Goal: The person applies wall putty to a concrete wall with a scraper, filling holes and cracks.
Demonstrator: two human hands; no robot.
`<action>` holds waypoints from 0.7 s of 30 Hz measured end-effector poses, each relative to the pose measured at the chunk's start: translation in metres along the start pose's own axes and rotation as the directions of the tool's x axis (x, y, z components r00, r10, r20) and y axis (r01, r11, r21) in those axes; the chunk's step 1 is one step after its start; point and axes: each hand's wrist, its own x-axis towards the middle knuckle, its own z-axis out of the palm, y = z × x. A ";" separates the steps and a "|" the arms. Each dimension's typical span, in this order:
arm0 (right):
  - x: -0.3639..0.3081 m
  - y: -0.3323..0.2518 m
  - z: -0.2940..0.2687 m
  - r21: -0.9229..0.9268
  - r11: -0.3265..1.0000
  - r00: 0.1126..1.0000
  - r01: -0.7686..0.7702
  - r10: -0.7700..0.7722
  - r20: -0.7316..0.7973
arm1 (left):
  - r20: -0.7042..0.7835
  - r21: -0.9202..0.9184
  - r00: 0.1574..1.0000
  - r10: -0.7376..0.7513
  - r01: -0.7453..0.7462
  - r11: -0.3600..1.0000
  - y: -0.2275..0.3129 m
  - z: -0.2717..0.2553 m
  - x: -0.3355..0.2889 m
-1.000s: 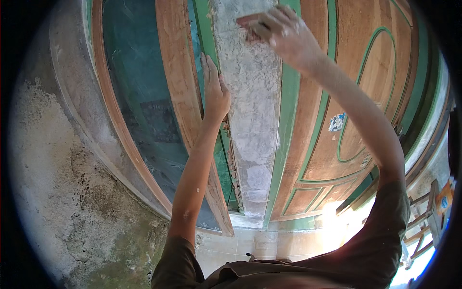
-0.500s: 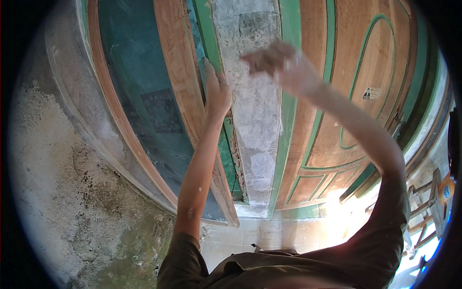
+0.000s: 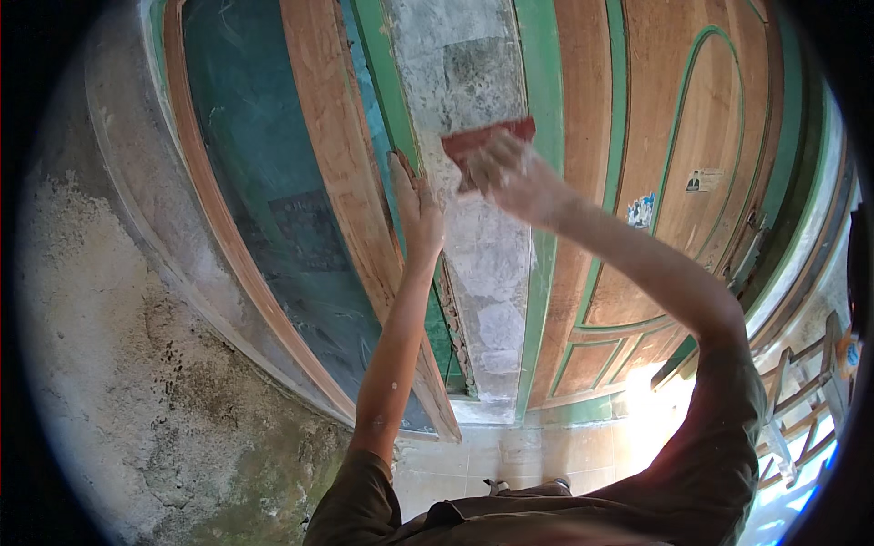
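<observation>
My right hand grips a reddish-brown sheet of sandpaper against the whitish-grey wall strip, at about its upper middle. The strip is patchy, with a darker grey area higher up. My left hand has its fingers stretched out and lies along the green frame edge at the strip's left side. White dust or paint specks show on both hands. Left of that hand runs a brown wooden board.
A dark green panel fills the left side, beside a stained, rough wall. On the right stands a carved wooden door with green trim and stickers. A wooden ladder-like frame stands at the lower right on the tiled floor.
My right hand has moved left and down, and the sandpaper now shows plainly. My left hand has slid slightly down the frame edge. The view has shifted a little.
</observation>
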 end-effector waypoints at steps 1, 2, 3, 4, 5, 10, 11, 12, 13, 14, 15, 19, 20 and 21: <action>-0.012 -0.009 -0.006 0.001 1.000 1.000 -0.002 0.002 0.014 | 0.012 0.032 1.000 -0.005 0.005 0.999 0.008 0.001 -0.003; -0.019 -0.023 -0.013 0.116 0.993 0.997 -0.025 0.016 0.075 | 0.012 0.037 1.000 -0.019 0.018 0.999 0.009 -0.005 -0.004; -0.024 -0.032 -0.016 0.229 0.972 0.990 -0.055 0.024 0.138 | 0.027 0.075 0.999 -0.040 0.038 0.996 0.009 -0.009 -0.002; -0.031 -0.035 -0.016 0.241 0.969 0.989 -0.059 0.023 0.148 | 0.046 0.110 0.997 -0.062 0.056 0.992 0.010 -0.011 -0.005; -0.038 -0.038 -0.015 0.343 0.932 0.988 -0.119 0.078 0.132 | 0.049 0.114 0.996 -0.078 0.072 0.991 0.012 -0.014 -0.012; -0.056 -0.039 -0.033 0.380 0.901 0.978 -0.210 0.199 0.070 | 0.066 -0.047 0.992 -0.105 0.109 0.993 0.028 -0.031 -0.051; -0.056 -0.039 -0.040 0.383 0.898 0.977 -0.215 0.201 0.077 | 0.070 -0.045 0.991 -0.112 0.115 0.992 0.033 -0.034 -0.063; -0.055 -0.041 -0.048 0.375 0.895 0.969 -0.244 0.243 0.050 | 0.110 -0.101 0.952 -0.287 0.298 0.949 0.038 -0.035 -0.079; -0.055 -0.045 -0.052 0.367 0.889 0.958 -0.275 0.286 0.025 | 0.159 -0.146 0.878 -0.451 0.473 0.869 0.041 -0.036 -0.093; -0.056 -0.050 -0.053 0.371 0.885 0.956 -0.282 0.291 0.033 | 0.164 -0.142 0.874 -0.458 0.481 0.865 0.043 -0.034 -0.101; -0.058 -0.055 -0.054 0.377 0.875 0.948 -0.302 0.317 0.024 | 0.277 -0.148 0.841 -0.464 0.515 0.844 0.044 -0.030 -0.108; -0.061 -0.073 -0.055 0.430 0.827 0.926 -0.361 0.372 0.062 | 0.302 -0.219 0.863 -0.406 0.477 0.851 0.058 -0.005 -0.121; -0.064 -0.074 -0.055 0.430 0.826 0.925 -0.365 0.374 0.066 | 0.304 -0.218 0.860 -0.409 0.481 0.849 0.058 -0.003 -0.122; -0.067 -0.074 -0.055 0.434 0.812 0.914 -0.391 0.399 0.076 | 0.295 -0.268 0.870 -0.394 0.471 0.840 0.057 0.000 -0.124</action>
